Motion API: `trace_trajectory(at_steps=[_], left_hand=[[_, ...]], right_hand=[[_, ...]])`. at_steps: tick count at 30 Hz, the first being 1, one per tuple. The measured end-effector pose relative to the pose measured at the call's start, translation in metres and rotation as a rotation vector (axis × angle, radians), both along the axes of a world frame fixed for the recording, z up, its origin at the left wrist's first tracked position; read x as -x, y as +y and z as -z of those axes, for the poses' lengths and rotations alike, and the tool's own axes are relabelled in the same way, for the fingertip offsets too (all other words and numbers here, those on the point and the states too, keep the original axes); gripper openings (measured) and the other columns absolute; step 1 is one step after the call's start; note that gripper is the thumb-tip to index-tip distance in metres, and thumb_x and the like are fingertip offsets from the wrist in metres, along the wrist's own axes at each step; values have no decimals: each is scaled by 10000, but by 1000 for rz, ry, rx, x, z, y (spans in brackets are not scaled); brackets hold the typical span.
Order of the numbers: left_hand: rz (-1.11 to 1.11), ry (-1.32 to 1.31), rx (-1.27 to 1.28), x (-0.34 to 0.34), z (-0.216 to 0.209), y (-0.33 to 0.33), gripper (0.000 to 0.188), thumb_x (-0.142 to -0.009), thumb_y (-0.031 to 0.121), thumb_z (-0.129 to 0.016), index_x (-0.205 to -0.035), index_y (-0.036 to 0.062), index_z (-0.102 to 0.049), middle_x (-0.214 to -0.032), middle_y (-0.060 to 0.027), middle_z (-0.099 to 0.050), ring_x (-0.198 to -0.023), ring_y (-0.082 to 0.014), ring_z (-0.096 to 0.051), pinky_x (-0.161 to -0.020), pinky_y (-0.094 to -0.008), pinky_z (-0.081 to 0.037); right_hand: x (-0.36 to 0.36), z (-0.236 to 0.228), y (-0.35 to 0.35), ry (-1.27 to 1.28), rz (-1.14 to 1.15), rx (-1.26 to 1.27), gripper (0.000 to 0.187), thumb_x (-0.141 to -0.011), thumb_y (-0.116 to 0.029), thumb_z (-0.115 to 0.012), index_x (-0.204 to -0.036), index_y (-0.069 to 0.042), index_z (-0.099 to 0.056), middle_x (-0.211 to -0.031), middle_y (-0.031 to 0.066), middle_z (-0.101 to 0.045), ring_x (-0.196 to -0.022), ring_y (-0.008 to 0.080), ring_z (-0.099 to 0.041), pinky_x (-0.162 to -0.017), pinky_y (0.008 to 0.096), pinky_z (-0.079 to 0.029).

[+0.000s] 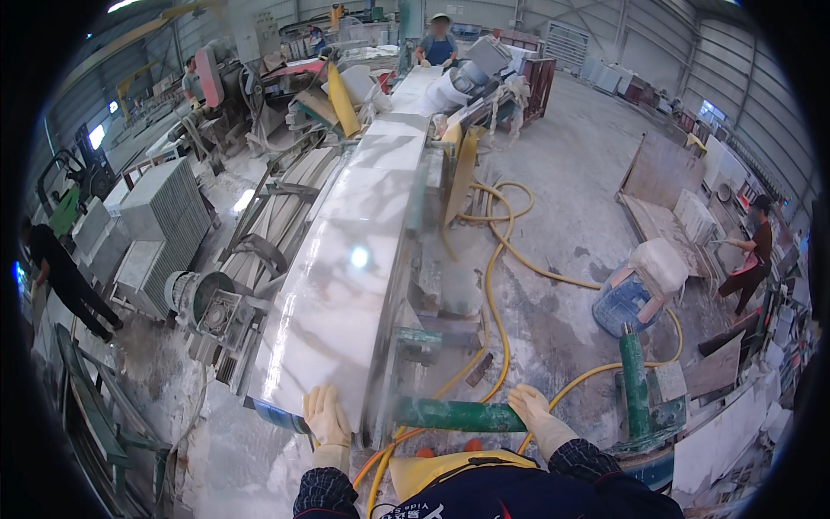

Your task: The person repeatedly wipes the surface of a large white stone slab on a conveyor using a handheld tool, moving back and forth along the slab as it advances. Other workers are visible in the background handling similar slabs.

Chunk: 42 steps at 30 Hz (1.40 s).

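A long, glossy white stone slab with grey veins (333,290) runs away from me along a narrow conveyor bed. My left hand (327,417), in a cream glove, lies flat on the slab's near right corner, fingers stretched out. To its right, a green roller (462,415) sticks out sideways from the machine frame. My right hand (529,406), gloved alike, is at the roller's outer end with fingers extended; whether it bears on the roller I cannot tell. A blue roller (275,413) shows below the slab's near edge.
A person in a blue apron (438,50) stands at the line's far end; others are at both sides. Yellow hoses (494,303) curl over the wet floor to the right, near a cut-open blue plastic jug (624,298). A motor (220,316) and stacked slabs (164,216) stand left.
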<state>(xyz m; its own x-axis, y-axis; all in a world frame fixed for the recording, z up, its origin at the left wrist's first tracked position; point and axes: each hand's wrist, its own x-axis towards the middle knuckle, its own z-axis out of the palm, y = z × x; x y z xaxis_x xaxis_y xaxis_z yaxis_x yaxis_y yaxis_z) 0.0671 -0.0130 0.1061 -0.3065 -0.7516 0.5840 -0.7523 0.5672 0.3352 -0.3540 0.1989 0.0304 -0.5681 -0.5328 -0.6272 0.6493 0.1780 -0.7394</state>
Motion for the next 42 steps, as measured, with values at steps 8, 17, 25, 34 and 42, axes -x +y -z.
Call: trace_trajectory(at_steps=[8, 17, 25, 34, 42], left_hand=[[-16, -10, 28, -2, 4, 3, 301, -848, 127, -527, -1105, 13, -633, -1154, -180, -651, -1094, -407, -562, -1010, -553, -385], [9, 21, 51, -6, 2, 7, 290, -842, 124, -528, -1079, -11, -627, -1125, -196, -648, -1036, -418, -574, -946, -540, -414], [-28, 39, 62, -8, 7, 9, 264, -811, 60, -551, -1049, -9, -642, -1105, -199, -657, -1023, -420, -593, -935, -522, -442], [-25, 116, -84, -18, 22, 18, 367, -844, 82, -535, -1198, 48, -623, -1241, -190, -633, -1179, -433, -551, -1071, -568, -362], [61, 225, -97, -23, 11, 23, 420, -820, 40, -557, -1237, 50, -606, -1250, -189, -625, -1154, -427, -565, -1023, -569, -405]], right_hand=[[1, 7, 0, 10, -6, 11, 383, -993, -58, -521, -1366, 17, -474, -1278, 251, -604, -1172, 359, -619, -997, 423, -517], [3, 15, 0, 16, 25, 7, 364, -973, -35, -543, -1331, 22, -506, -1249, 246, -617, -1124, 367, -638, -963, 420, -534], [2, -1, -12, -80, -65, 47, 307, -972, -52, -549, -1277, -16, -542, -1164, 197, -638, -1011, 310, -655, -878, 391, -549], [-127, -101, -150, -48, -686, 134, 439, -983, -172, -607, -1389, -57, -486, -1303, 162, -615, -1153, 283, -635, -991, 405, -525], [-201, -100, -236, -109, -830, 258, 510, -949, -266, -651, -1384, -74, -468, -1258, 91, -620, -1140, 229, -621, -994, 365, -498]])
